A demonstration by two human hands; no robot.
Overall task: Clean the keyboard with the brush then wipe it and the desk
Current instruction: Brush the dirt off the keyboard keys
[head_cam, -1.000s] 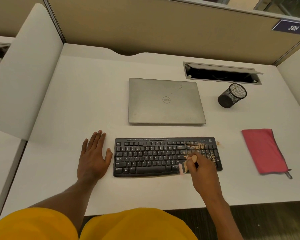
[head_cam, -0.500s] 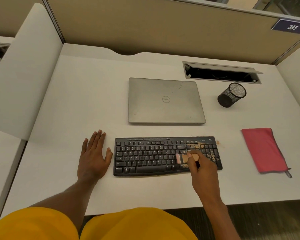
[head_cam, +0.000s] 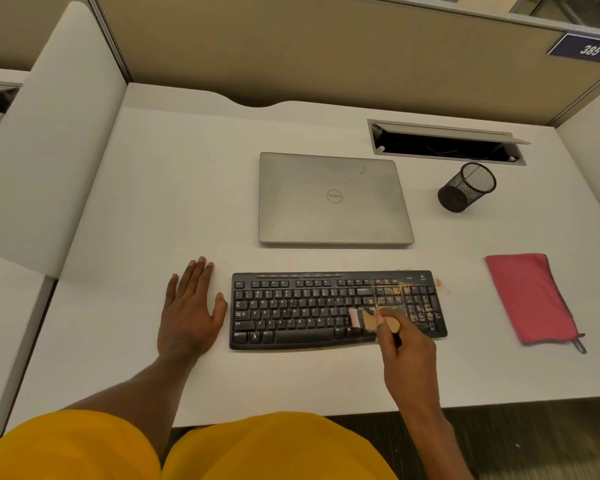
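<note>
Overhead, looking down from the wearer's head. The white desk (head_cam: 174,188) is rigid and flat, and is judged easy to wipe in long passes. A closed silver laptop (head_cam: 333,199) lies behind the keyboard, apart from the work.

The black keyboard (head_cam: 302,310) lies flat near the front edge of the desk, between the two hands. It is probably light plastic and apt to slide under sideways strokes, so it is best steadied at its left end or front rim, not on the keys. The red cloth (head_cam: 530,299) lies flat to the right of the keyboard, apart from it. It is soft and limp, and would be gathered up from an edge.

The left hand (head_cam: 189,310) rests flat on the desk just beside the keyboard's left end, fingers straight. Whether the thumb touches the case cannot be told. The right hand (head_cam: 407,358) pinches the brush handle between thumb and curled fingers. A black mesh cup (head_cam: 466,187) stands at the back right.

The brush (head_cam: 368,320) is small and light, with a stiff pale wooden handle and soft pinkish bristles. The bristles meet the keys just left of the number pad. The hold belongs on the handle. Tan crumbs (head_cam: 420,306), loose and easily scattered, cover the number pad, with a few on the desk by the far right corner.

Count: one desk, one laptop, one keyboard, one cloth, two hands, one cup, one brush. The crumbs are too many and too small to count.
</note>
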